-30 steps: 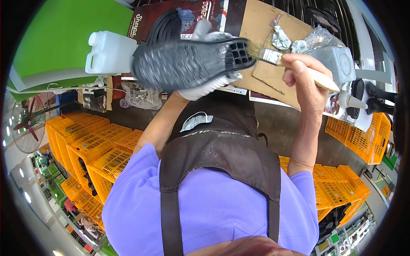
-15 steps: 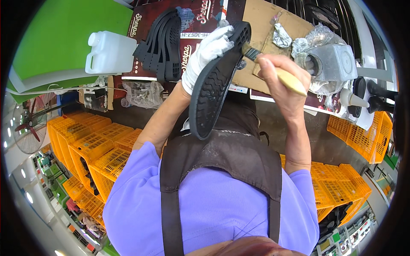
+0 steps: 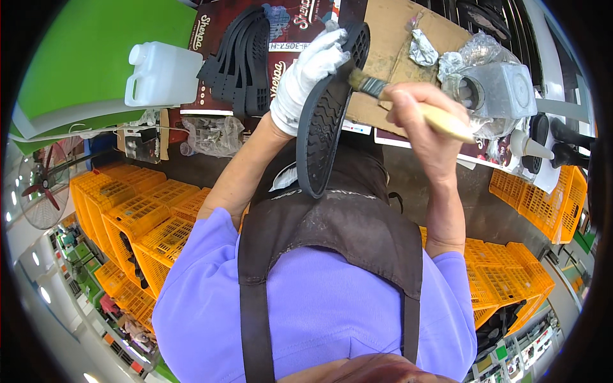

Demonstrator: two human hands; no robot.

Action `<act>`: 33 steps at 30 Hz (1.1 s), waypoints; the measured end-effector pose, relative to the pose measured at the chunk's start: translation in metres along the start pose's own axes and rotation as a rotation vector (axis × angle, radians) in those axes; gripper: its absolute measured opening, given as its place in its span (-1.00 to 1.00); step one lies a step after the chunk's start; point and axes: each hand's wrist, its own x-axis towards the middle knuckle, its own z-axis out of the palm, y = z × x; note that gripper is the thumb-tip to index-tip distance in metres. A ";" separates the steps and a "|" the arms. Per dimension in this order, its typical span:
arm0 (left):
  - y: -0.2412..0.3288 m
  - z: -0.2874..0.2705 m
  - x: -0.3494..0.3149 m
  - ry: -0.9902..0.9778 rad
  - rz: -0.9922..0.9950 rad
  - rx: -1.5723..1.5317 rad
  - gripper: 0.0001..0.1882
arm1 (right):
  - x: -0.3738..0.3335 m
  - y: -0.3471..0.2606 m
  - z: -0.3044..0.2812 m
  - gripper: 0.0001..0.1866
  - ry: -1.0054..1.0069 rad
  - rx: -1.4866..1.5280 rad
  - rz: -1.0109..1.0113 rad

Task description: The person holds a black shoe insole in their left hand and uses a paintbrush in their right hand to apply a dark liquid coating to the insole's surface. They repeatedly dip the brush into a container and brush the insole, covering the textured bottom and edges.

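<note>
A black shoe sole (image 3: 319, 140) is tilted in front of my apron, its patterned hollow face turned up. Wearing a white glove, my left hand (image 3: 311, 78) grips it along the left edge, near the upper end. My bare right hand (image 3: 426, 118) is wrapped round the pale handle of a paintbrush (image 3: 371, 84). The bristles are at the sole's right edge; whether they touch it I cannot tell. On the bench to the left lies a fanned stack of black soles (image 3: 246, 60).
A white plastic jug (image 3: 167, 76) stands left of the stacked soles. Cardboard (image 3: 391, 45) covers the bench's middle. To the right are a clear plastic container (image 3: 507, 90), crumpled wrapping and a squeeze bottle (image 3: 535, 148). Orange crates (image 3: 153, 220) flank me; a fan (image 3: 45, 186) is far left.
The sole has swung more upright, its lower end shifting right and up. The brush has moved left along the sole's edge, its handle tipping flatter.
</note>
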 end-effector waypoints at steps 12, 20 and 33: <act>0.006 -0.008 0.007 0.132 0.758 0.525 -0.50 | -0.017 -0.014 0.006 -0.88 -0.275 0.185 0.251; 0.008 -0.009 0.008 0.134 0.768 0.549 -0.48 | -0.016 0.007 0.008 -0.70 -0.282 0.664 0.656; -0.031 -0.013 0.008 0.033 0.082 0.223 -0.62 | -0.001 0.018 0.007 -0.85 0.060 0.399 0.337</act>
